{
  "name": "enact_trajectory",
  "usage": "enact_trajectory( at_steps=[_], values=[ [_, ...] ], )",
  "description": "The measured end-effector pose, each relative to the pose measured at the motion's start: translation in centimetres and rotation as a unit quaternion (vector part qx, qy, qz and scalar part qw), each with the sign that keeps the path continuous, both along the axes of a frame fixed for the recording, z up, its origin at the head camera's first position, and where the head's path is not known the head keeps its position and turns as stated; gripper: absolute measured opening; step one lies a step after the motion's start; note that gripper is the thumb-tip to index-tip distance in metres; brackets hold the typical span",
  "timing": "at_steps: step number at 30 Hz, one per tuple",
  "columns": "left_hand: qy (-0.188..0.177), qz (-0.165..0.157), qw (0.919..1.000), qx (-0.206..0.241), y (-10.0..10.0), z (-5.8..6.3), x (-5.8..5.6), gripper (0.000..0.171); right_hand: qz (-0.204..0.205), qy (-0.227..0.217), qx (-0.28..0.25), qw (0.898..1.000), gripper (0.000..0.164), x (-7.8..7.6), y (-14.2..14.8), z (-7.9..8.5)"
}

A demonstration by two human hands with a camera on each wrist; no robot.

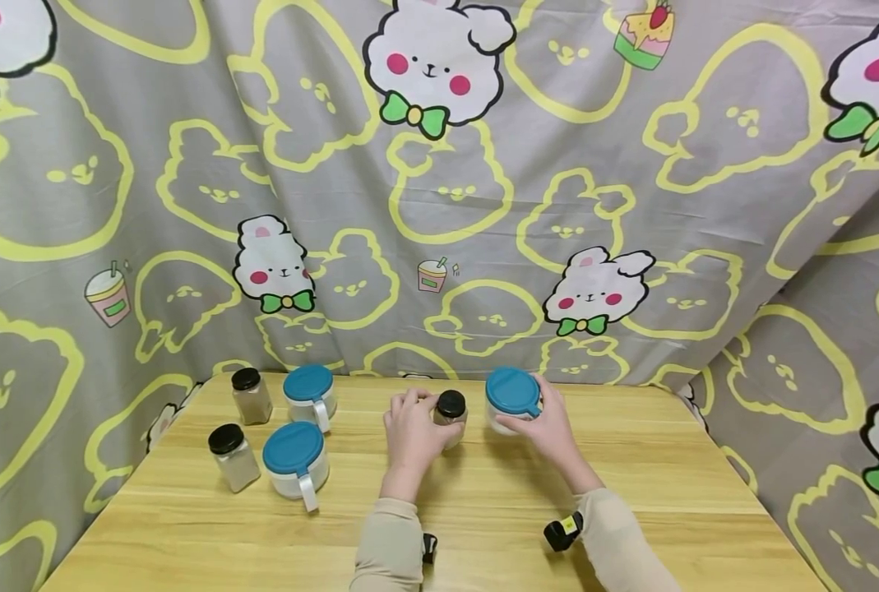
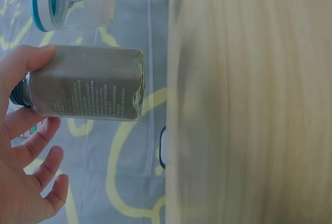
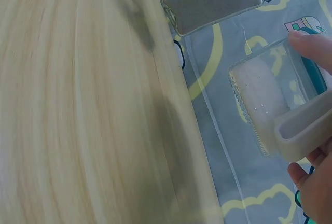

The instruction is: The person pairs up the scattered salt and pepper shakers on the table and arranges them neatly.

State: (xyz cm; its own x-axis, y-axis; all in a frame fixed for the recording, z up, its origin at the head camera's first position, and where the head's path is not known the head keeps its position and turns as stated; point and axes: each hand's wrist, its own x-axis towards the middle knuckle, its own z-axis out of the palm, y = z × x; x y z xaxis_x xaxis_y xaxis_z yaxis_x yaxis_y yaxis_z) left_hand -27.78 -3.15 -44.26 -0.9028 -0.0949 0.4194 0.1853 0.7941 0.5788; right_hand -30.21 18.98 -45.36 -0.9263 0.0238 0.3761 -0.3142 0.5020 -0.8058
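Note:
Between thumb and index finger, my left hand (image 1: 414,429) pinches a square glass spice jar (image 2: 88,81) near its black screw lid (image 1: 451,403). A grey-brown powder fills this jar, and small print covers one side. My right hand (image 1: 554,429) grips a clear seasoning pot (image 3: 259,99) by its blue lid (image 1: 511,390). White contents show inside the pot, and its pale handle (image 3: 303,125) sticks out to the side. In both wrist views a gap of curtain shows between the containers' bases and the wooden tabletop (image 2: 249,99). The two containers stand side by side, apart.
On the left of the table are two more blue-lidded pots, one behind (image 1: 309,385) and one in front (image 1: 293,449). Beside them stand two black-lidded jars, one rear (image 1: 252,398) and one front (image 1: 234,460). A patterned curtain (image 1: 469,197) hangs behind the table.

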Motion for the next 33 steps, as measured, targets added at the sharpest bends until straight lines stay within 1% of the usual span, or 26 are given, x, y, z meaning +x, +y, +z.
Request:
enact_trajectory(
  at_steps=[3,6,15,21,27,33],
  values=[
    [-0.001,-0.007,1.0000,-0.005,0.3,0.0,0.1,0.053,-0.007,-0.005,0.004,1.000,0.087,0.3,0.5,-0.2],
    [-0.001,-0.014,0.9998,-0.010,0.8,0.0,0.3,0.053,-0.012,-0.002,0.008,1.000,0.088,0.4,1.1,-0.3],
    [0.009,-0.035,0.9990,-0.027,2.0,-0.1,0.5,0.052,-0.026,0.022,0.021,0.999,0.083,1.0,3.0,-0.5],
    [0.017,-0.040,0.9984,-0.035,2.6,0.0,0.7,0.053,-0.036,0.032,0.021,0.999,0.080,1.4,4.2,-0.6],
    [0.024,-0.046,0.9981,-0.033,3.0,-0.1,0.9,0.051,-0.039,0.026,0.013,0.999,0.078,2.0,5.2,-0.8],
    [0.026,-0.050,0.9978,-0.035,3.3,0.0,1.0,0.049,-0.053,0.019,0.010,0.998,0.081,2.6,6.1,-0.8]
  ],
)
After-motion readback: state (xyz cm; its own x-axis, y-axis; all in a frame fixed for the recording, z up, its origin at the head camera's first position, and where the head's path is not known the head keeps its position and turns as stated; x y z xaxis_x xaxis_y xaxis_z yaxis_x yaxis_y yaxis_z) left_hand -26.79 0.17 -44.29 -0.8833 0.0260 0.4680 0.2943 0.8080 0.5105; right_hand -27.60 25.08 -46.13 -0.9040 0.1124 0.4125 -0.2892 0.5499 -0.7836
